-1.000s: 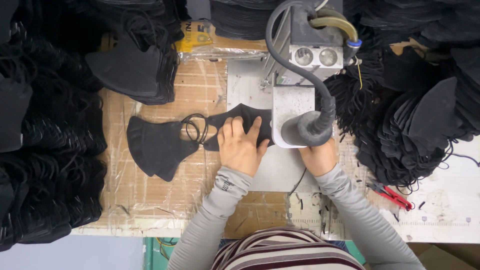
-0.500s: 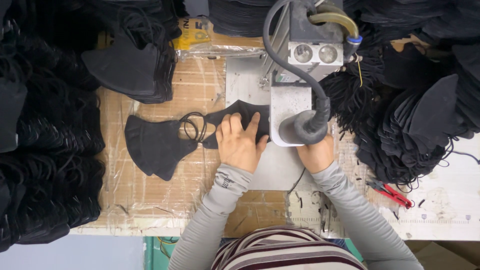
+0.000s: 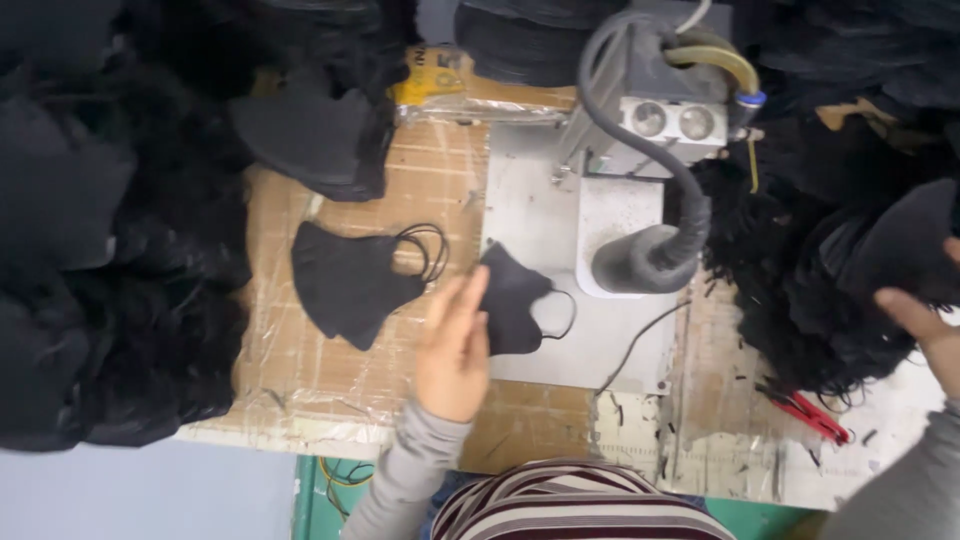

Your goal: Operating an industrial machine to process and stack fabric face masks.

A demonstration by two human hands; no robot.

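1. At the far left we see heaps of black masks of soft, matte cloth, crowding the edge of the bench and leaving little room there.
2. On the taped cardboard surface, glossy with clear film, lies a finished black mask, cupped and pointed at its lower end, its thin ear loops curled at its right side.
3. Our left hand has its fingers spread flat and touches the left edge of a second black mask; this mask lies on the grey metal plate, with a thin loop trailing to the right.
4. Just beside it stands the machine head, smooth metal with a ribbed dark hose.
5. Red-handled snips lie near the bench's front edge.
6. At the far right our right hand reaches into a pile of black masks; we cannot tell its grip.
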